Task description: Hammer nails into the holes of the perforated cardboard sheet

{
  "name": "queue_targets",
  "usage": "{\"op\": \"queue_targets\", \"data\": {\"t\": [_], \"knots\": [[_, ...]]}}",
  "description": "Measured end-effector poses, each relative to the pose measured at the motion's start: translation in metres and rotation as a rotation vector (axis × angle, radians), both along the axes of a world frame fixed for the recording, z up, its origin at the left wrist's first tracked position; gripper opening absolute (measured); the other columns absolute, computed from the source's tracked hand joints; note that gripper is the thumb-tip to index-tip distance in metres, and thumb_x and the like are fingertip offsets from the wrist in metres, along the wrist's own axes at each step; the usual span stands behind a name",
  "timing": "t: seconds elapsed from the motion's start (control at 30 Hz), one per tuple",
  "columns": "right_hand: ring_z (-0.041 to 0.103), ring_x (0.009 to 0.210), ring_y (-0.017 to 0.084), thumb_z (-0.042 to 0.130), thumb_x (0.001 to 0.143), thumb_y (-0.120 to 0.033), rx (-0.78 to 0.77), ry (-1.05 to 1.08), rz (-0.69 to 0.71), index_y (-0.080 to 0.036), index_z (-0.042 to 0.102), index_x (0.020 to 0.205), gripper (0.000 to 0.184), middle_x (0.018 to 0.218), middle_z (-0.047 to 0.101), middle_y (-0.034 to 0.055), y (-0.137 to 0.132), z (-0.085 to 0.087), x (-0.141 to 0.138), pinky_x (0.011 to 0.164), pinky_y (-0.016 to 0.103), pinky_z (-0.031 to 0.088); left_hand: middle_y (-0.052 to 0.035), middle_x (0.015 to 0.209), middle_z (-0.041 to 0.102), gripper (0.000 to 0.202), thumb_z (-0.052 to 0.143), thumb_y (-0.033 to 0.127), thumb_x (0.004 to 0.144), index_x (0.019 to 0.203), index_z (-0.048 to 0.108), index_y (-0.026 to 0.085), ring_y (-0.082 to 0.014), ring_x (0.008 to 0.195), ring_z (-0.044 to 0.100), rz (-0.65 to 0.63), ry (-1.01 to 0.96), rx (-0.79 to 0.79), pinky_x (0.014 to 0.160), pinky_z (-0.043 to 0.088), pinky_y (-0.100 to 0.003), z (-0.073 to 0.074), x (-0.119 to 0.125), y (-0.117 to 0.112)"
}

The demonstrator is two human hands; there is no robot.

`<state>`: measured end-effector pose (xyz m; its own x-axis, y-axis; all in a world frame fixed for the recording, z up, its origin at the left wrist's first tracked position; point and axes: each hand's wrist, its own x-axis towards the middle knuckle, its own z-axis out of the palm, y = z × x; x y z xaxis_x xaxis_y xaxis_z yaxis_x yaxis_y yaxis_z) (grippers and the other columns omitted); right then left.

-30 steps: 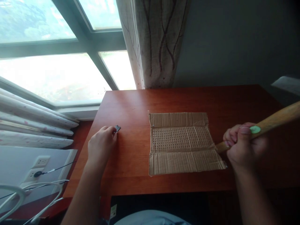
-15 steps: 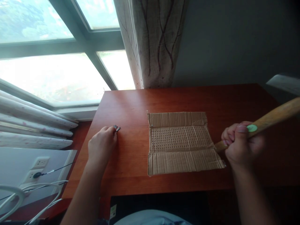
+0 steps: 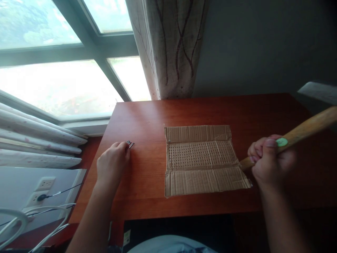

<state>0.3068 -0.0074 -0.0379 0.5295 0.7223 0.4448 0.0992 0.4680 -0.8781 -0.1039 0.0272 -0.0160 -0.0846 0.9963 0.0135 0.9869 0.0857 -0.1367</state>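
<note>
My left hand (image 3: 112, 163) rests on the red-brown table (image 3: 184, 112), fingers curled, their tips pinching a small bunch of metal nails (image 3: 130, 144). My right hand (image 3: 271, 163) is closed round a wooden handle (image 3: 305, 131) with a green sticker; the handle runs up and off the right edge, so its head is hidden. Between the hands lies a flattened piece of cardboard (image 3: 204, 160), its middle band full of rows of small holes. The butt of the handle touches the cardboard's right edge.
A patterned curtain (image 3: 171, 49) hangs behind the table beside a large window (image 3: 58, 77). To the left below the table are wall sockets (image 3: 39, 191) with a plugged cable and white cords (image 3: 34, 218). A pale object (image 3: 318, 89) sits at the far right.
Hardly anything moved. The view drifted slightly, and the left fingertips shifted a little on the nails. The right hand keeps its hold on the handle.
</note>
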Motion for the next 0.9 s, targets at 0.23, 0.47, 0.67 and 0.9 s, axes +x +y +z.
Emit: {"op": "queue_targets", "data": {"t": [0.23, 0.47, 0.67, 0.9], "knots": [[0.035, 0.037, 0.007, 0.073, 0.091, -0.037, -0.002, 0.004, -0.009, -0.023, 0.051, 0.084, 0.027, 0.052, 0.043, -0.0093, 0.001, 0.003, -0.001, 0.033, 0.022, 0.029, -0.009, 0.104, 0.075, 0.029, 0.05, 0.032, 0.094, 0.111, 0.072, 0.02, -0.024, 0.085, 0.071, -0.074, -0.256, 0.2, 0.067, 0.045, -0.031, -0.003, -0.005, 0.001], [0.036, 0.036, 0.007, 0.074, 0.09, -0.039, -0.023, 0.0, -0.008, -0.023, 0.05, 0.084, 0.03, 0.051, 0.043, -0.0102, 0.004, 0.004, -0.001, 0.033, 0.021, 0.029, -0.0041, 0.084, 0.073, 0.022, 0.069, 0.039, 0.084, 0.093, 0.073, 0.019, -0.0157, 0.07, 0.067, -0.084, -0.957, 0.326, 0.066, 0.053, -0.026, -0.004, 0.009, 0.0], [0.039, 0.039, 0.007, 0.074, 0.091, -0.039, -0.112, 0.002, 0.076, -0.023, 0.051, 0.082, 0.03, 0.055, 0.045, -0.0089, 0.008, 0.011, -0.004, 0.034, 0.02, 0.03, -0.0043, 0.081, 0.074, 0.02, 0.08, 0.032, 0.078, 0.086, 0.072, 0.016, -0.0141, 0.069, 0.067, -0.083, -1.428, 0.288, 0.066, 0.056, -0.024, 0.002, 0.045, -0.002], [0.047, 0.043, 0.01, 0.072, 0.092, -0.046, -0.521, -0.375, 0.115, -0.021, 0.061, 0.079, 0.03, 0.056, 0.054, -0.0036, -0.012, 0.014, 0.022, 0.039, 0.024, 0.036, -0.0056, 0.081, 0.073, 0.018, 0.079, 0.033, 0.081, 0.086, 0.073, 0.016, -0.0147, 0.072, 0.067, -0.218, -1.528, 0.24, 0.066, 0.056, -0.025, 0.005, 0.072, 0.004]]}}
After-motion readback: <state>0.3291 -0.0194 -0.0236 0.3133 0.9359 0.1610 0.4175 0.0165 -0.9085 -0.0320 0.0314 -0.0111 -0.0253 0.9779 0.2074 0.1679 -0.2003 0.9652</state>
